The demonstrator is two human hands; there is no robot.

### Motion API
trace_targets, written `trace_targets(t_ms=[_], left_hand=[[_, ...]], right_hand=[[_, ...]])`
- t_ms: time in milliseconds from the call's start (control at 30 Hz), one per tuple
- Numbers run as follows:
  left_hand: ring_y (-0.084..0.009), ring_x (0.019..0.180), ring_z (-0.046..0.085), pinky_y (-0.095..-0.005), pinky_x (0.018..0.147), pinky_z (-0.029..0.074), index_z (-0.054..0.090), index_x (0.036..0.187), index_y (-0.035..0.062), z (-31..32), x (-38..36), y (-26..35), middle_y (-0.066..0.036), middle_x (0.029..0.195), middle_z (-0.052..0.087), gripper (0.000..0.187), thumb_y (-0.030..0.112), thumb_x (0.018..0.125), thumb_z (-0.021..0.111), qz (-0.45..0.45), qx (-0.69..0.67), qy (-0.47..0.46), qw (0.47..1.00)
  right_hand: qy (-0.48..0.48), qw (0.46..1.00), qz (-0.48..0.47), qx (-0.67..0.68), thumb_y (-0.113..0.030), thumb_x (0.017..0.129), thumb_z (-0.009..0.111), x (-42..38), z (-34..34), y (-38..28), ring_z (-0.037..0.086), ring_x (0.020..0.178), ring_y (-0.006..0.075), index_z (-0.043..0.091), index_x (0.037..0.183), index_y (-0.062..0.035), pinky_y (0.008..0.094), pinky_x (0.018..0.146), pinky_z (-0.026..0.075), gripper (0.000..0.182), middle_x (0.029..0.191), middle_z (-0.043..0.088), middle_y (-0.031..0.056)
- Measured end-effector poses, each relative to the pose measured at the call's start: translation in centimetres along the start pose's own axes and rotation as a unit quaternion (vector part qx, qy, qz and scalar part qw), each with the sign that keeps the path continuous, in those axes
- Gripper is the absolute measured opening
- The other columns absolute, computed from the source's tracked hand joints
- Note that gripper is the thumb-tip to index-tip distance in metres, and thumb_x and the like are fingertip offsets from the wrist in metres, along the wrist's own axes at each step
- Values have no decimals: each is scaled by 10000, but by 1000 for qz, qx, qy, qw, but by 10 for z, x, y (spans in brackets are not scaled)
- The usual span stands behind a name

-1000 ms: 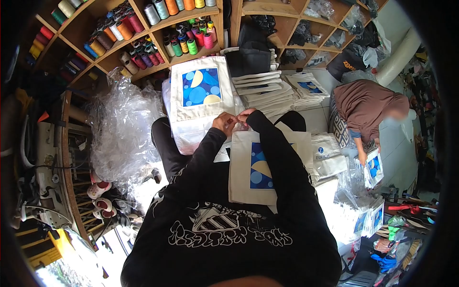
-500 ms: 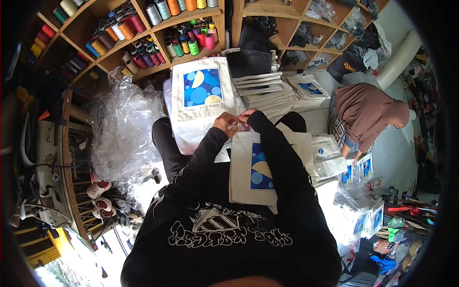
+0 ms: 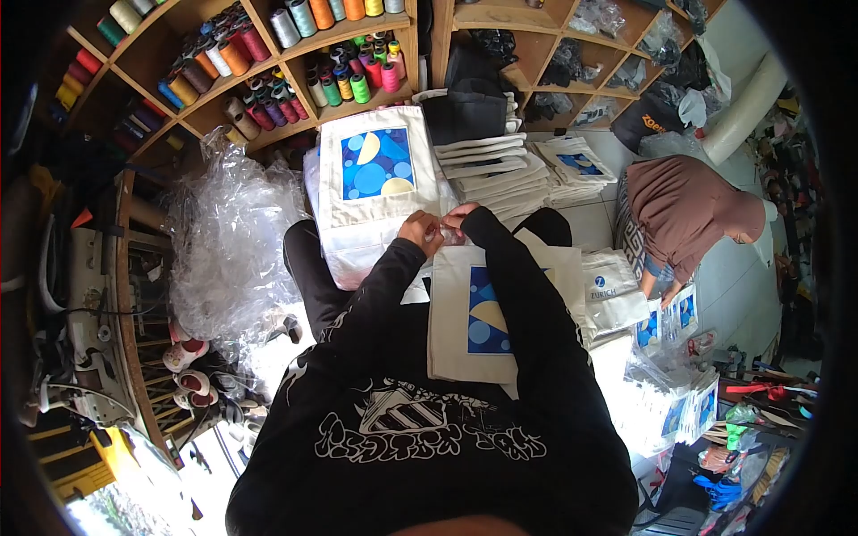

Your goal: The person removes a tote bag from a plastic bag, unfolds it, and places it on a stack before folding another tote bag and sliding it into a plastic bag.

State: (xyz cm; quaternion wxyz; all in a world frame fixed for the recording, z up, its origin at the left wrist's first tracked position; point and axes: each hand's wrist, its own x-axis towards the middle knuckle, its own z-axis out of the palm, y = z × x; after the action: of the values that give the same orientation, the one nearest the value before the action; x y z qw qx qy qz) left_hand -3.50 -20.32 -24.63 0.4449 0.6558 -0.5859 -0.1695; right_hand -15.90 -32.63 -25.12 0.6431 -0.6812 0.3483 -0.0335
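My left hand (image 3: 418,231) and my right hand (image 3: 459,216) are close together at the front corner of a pile of bags, fingers pinched. Between them shows a bit of thin clear plastic (image 3: 454,238); its exact shape is partly hidden by the fingers. Just beyond my left hand, a cream tote bag (image 3: 338,198) with a blue circle print lies on top of the plastic-wrapped pile. Under my right forearm another cream tote bag (image 3: 450,313) with a similar print rests on my lap, partly covered by the sleeve.
Stacked tote bags (image 3: 500,183) stand behind my hands. Crumpled clear plastic (image 3: 232,241) heaps up on the left. Thread spools (image 3: 360,87) fill the shelves. At right a person (image 3: 684,210) bends over printed bags (image 3: 686,308). A folded bag (image 3: 612,290) lies beside my right leg.
My hands stay nearly in place, with only slight finger movement at the plastic. The person on the right has shifted their head and hands a little.
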Motion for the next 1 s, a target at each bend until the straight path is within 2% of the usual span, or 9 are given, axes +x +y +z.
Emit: trace_targets(t_ms=[233,333,433,533,800,1000], left_hand=[[-253,618,531,-332,576,445,534,651,47,4,2,-6,-99,654,501,149,88,556,642,26,14,0,1000],[-252,618,537,-329,578,450,545,672,35,-1,2,6,-103,665,510,155,96,566,640,5,17,12,1000],[-250,623,548,-323,579,458,560,700,22,-5,1,12,-108,680,522,171,111,579,642,6,-6,34,999],[-244,622,558,-314,580,466,573,730,17,-3,2,11,-110,694,531,191,123,588,645,1,27,10,1000],[-234,571,557,-311,552,465,600,706,37,5,2,8,-101,663,534,160,120,578,650,-21,5,26,999],[-250,605,550,-324,573,460,573,661,55,3,4,7,-94,661,522,150,115,555,660,-18,34,6,999]], right_hand=[[-2,1000,-6,1,-178,776,594,-4,0,-5,485,453,77,632,818,-16,227,450,400,171,584,574,33],[-7,999,-21,23,-192,780,603,-1,0,-1,471,452,66,628,817,-6,207,423,358,191,578,563,21],[-10,1000,-9,5,-192,783,598,0,0,1,478,464,66,624,830,-5,206,433,368,195,603,572,20],[-6,1000,-15,19,-188,786,591,-6,-1,-5,486,482,67,617,849,-2,204,449,383,198,634,581,22],[-19,999,8,43,-144,800,552,-17,-1,-20,526,522,75,611,873,5,201,467,401,176,684,603,34],[-24,998,14,62,-122,794,552,-6,0,-10,533,492,78,626,859,1,208,451,429,157,703,620,50]])
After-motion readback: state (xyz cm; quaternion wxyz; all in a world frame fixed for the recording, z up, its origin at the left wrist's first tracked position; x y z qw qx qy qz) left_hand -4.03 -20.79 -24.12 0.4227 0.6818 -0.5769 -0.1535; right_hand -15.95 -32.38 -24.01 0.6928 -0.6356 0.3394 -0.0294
